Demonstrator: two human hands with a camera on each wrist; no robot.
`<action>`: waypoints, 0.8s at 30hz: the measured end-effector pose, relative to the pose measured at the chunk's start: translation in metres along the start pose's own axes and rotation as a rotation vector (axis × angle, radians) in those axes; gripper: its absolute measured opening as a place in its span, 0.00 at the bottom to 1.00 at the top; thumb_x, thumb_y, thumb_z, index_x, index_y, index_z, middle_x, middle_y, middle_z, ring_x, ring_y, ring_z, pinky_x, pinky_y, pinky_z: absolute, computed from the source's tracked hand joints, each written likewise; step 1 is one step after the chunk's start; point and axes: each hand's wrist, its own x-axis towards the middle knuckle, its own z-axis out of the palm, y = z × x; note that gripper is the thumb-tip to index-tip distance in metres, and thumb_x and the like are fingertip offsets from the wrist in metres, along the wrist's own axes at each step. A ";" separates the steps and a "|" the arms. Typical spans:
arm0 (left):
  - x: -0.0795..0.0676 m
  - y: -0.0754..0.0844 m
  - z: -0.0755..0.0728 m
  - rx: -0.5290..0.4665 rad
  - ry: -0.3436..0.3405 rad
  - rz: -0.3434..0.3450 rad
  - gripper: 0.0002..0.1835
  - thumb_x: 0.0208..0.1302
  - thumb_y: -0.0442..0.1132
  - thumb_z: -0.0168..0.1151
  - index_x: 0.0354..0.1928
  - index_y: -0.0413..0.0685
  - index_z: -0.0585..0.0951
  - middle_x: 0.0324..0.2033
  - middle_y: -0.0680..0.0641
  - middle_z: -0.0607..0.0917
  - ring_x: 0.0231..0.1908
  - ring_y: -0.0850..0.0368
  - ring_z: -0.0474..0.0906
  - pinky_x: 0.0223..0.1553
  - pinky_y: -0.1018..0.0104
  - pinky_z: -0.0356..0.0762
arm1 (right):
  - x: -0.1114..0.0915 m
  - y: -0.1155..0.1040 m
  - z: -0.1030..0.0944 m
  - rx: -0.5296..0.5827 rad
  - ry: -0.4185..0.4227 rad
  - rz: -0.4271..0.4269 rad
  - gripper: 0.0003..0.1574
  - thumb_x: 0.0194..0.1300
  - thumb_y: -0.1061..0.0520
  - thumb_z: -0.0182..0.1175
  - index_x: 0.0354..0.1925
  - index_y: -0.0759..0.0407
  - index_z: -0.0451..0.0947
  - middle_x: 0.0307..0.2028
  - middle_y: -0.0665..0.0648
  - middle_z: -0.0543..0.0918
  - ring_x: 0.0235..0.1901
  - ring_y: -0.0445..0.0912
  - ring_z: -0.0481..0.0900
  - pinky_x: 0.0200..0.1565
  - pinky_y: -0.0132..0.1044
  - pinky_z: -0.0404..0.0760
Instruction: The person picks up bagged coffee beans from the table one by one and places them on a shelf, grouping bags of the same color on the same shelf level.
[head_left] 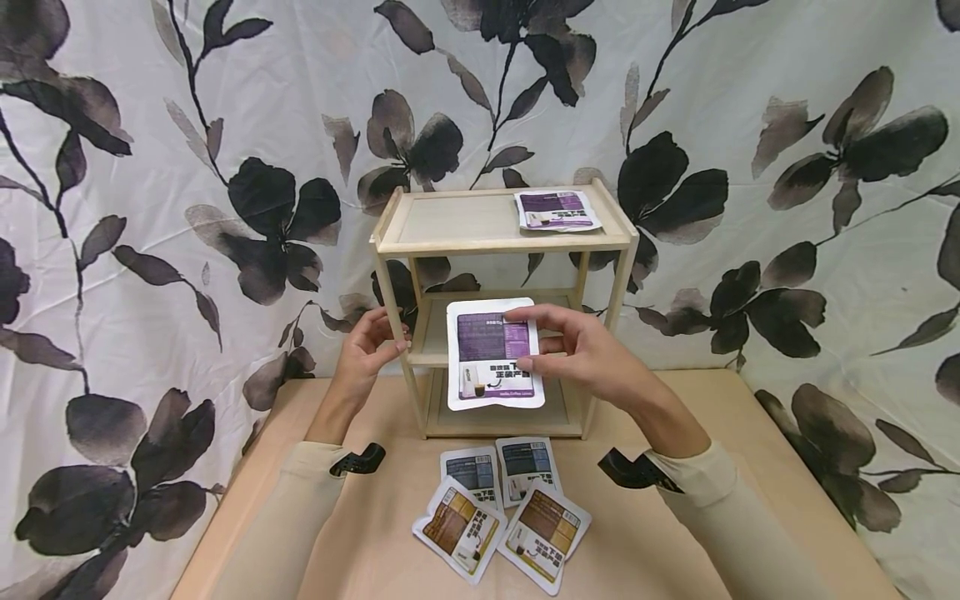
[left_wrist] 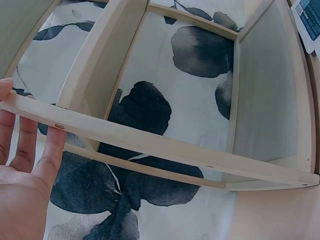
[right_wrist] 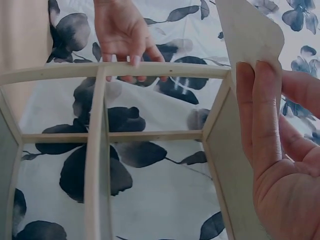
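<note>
My right hand [head_left: 600,358] pinches a white and purple sachet [head_left: 480,337] by its right edge, in front of the wooden shelf rack [head_left: 465,247]. In the right wrist view only the pale back of that sachet [right_wrist: 250,35] shows beside the fingers [right_wrist: 266,110]. At the rack's left side, my left hand [head_left: 360,354] holds the front left post [left_wrist: 150,137], thumb on one side and fingers on the other. Another purple sachet [head_left: 557,210] lies on the top shelf, towards its right end.
On the table [head_left: 367,517] before the rack lie two blue sachets [head_left: 472,472] [head_left: 527,467] and, nearer, overlapping brown sachets [head_left: 459,527] [head_left: 546,533]. A middle shelf [head_left: 431,333] and a bottom shelf [head_left: 450,408] sit lower in the rack. Floral cloth [head_left: 285,100] hangs behind.
</note>
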 end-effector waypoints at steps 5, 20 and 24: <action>0.000 0.000 0.000 0.008 0.002 -0.003 0.26 0.64 0.23 0.64 0.63 0.46 0.75 0.47 0.37 0.82 0.48 0.53 0.80 0.51 0.65 0.79 | 0.003 -0.008 -0.003 0.012 0.021 0.012 0.37 0.65 0.66 0.68 0.70 0.55 0.70 0.58 0.65 0.79 0.49 0.54 0.86 0.46 0.43 0.87; 0.000 -0.003 -0.001 0.017 -0.004 0.005 0.26 0.64 0.24 0.64 0.63 0.48 0.76 0.46 0.49 0.84 0.51 0.39 0.77 0.51 0.65 0.79 | 0.012 -0.028 -0.021 -0.025 0.054 -0.041 0.38 0.65 0.66 0.67 0.71 0.58 0.68 0.58 0.65 0.80 0.49 0.53 0.86 0.47 0.41 0.86; 0.000 -0.003 -0.001 0.012 -0.001 0.004 0.26 0.64 0.24 0.65 0.63 0.48 0.76 0.45 0.49 0.84 0.50 0.37 0.76 0.50 0.65 0.80 | 0.016 -0.035 -0.025 -0.054 0.082 -0.037 0.38 0.65 0.66 0.68 0.71 0.56 0.69 0.58 0.64 0.79 0.48 0.52 0.86 0.48 0.39 0.86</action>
